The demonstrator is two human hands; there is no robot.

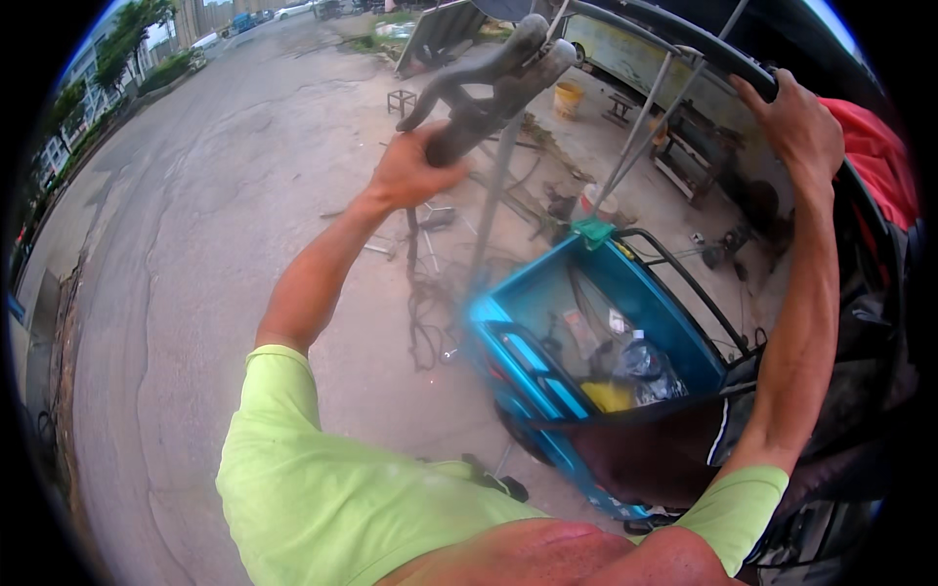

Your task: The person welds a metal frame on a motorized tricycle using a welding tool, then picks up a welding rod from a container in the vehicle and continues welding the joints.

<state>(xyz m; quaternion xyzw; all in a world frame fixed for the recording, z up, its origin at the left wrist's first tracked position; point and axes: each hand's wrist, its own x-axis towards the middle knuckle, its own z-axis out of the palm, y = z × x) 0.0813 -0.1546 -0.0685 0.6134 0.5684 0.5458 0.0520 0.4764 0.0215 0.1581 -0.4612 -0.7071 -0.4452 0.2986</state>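
My left hand [415, 171] is raised and wrapped around the handle of a dark, worn electrode holder [489, 103], with a curved lever and jaws tilted up to the right. A thin metal tube rises just beyond its jaws. On the right, my right hand [809, 127] reaches up and grips a black bar [718, 61] of an overhead frame. Below and between my arms stands a teal cargo box [508, 303] of a vehicle. Inside it lie a clear plastic bottle [640, 361] and a yellow item [608, 396].
Slanting metal poles [640, 122] stand beyond the box, with green cloth [592, 232] at its far corner. Cables [418, 303] and metal pieces lie on the concrete. Farther off are a small stool [401, 102], a yellow bucket [567, 100] and a bench [689, 161]. Red fabric [873, 151] hangs at right.
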